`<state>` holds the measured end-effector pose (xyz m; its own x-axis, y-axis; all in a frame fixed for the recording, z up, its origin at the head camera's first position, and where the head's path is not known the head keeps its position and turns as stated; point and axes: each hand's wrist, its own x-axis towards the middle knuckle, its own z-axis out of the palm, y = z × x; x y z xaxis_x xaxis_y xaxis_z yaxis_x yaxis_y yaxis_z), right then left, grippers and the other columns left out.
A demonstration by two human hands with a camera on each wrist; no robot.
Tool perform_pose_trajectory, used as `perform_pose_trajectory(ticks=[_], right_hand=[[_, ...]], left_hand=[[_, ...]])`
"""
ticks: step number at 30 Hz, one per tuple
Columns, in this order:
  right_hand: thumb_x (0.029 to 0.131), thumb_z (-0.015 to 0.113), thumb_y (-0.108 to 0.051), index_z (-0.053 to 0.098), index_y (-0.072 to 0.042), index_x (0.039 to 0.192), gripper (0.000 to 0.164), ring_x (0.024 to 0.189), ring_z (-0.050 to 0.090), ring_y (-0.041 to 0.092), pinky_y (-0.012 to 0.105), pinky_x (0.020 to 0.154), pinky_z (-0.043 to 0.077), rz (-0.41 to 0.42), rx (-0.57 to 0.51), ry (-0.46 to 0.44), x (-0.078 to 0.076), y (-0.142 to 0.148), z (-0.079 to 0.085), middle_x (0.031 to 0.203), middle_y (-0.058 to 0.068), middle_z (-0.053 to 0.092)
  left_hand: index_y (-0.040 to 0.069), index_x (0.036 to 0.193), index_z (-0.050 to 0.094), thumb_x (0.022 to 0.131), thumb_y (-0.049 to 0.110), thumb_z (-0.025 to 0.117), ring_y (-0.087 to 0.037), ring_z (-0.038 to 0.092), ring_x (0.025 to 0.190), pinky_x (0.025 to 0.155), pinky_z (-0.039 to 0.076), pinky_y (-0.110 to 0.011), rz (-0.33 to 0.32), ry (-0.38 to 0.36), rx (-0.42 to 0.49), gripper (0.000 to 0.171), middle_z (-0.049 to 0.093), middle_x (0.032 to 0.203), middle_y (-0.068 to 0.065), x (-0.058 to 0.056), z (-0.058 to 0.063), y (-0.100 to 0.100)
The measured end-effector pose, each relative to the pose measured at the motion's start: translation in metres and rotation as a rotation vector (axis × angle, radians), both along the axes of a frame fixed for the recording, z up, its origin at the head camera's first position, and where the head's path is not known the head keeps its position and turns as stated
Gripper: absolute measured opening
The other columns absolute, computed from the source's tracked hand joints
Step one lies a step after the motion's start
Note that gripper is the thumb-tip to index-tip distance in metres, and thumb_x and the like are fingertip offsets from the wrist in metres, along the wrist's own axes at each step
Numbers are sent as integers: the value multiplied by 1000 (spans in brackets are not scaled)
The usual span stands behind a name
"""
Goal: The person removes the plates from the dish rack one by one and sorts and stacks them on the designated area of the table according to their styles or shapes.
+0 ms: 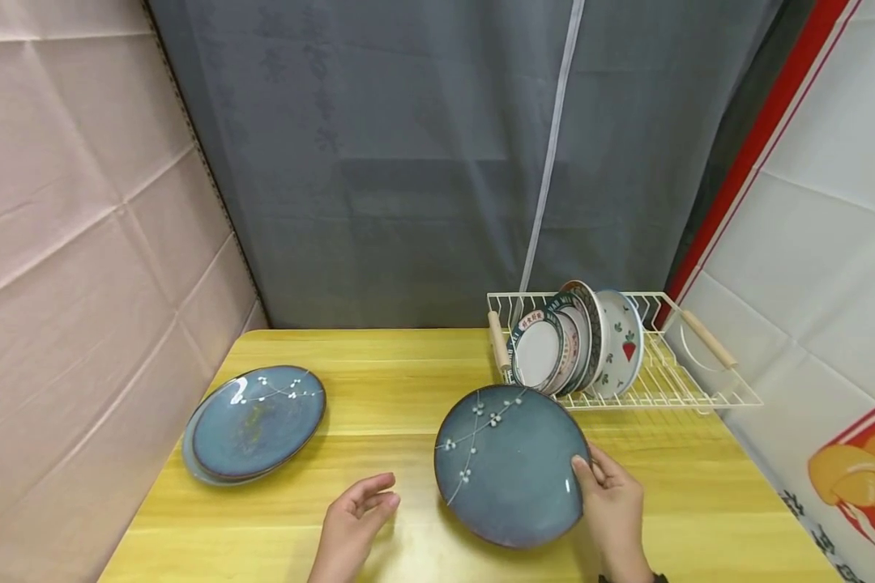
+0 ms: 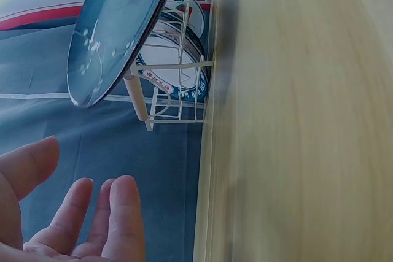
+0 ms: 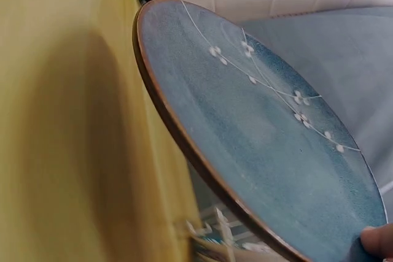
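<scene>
A round blue plate [image 1: 514, 478] with white blossom sprigs and a brown rim is held up over the table by my right hand [image 1: 614, 506]. The thumb lies on its face at the right edge, the fingers behind it. In the right wrist view the plate [image 3: 258, 133] tilts above the wood, its shadow beside it. My left hand [image 1: 357, 522] hovers left of the plate, fingers loosely bent and nothing in them. The left wrist view shows that hand's spread fingers [image 2: 124, 219] apart from the plate. Two more blue plates [image 1: 258, 425] lie stacked at the table's left.
A cream wire dish rack [image 1: 674, 372] with wooden handles stands at the back right. Several patterned dishes stand upright in its left part, among them a white bowl with a strawberry [image 1: 620, 344]. A grey curtain [image 1: 408, 162] hangs behind the yellow wooden table [image 1: 379, 389].
</scene>
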<state>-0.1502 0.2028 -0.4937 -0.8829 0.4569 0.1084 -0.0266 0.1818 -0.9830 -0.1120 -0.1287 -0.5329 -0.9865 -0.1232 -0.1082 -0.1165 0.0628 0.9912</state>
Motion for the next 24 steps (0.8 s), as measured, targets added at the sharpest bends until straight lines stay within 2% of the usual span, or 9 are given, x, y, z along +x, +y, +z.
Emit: perform_pose_trajectory(ticks=[7,15,18,24], right_hand=[[109,66,8,60,22,147,40,79,69,-19,8,72,63,70,-74,-73,4,-14,-8,138,44,63],[107,69,9,60,23,145,42,77,74,-11,14,68,65,115,-129,-98,9,-28,-19,126,43,73],[106,70,11,60,24,145,42,81,73,-12,13,69,65,123,-143,-96,10,-33,-22,129,44,71],[108,69,8,60,22,147,42,83,76,-7,16,72,67,161,-175,-124,11,-44,-25,132,41,72]], left_hand=[[-10,141,71,106,10,79,5,72,105,93,60,-17,-8,29,16,42,76,145,-27,2,-1,5],[-12,141,70,104,8,81,1,72,104,90,62,-19,-24,25,39,44,76,142,-28,2,-1,8],[-11,142,70,102,13,85,-5,72,106,88,64,-22,-37,20,32,49,79,138,-26,-2,-9,9],[-9,136,73,99,29,91,-8,73,100,81,65,-25,-54,73,11,56,84,119,-11,-9,-39,2]])
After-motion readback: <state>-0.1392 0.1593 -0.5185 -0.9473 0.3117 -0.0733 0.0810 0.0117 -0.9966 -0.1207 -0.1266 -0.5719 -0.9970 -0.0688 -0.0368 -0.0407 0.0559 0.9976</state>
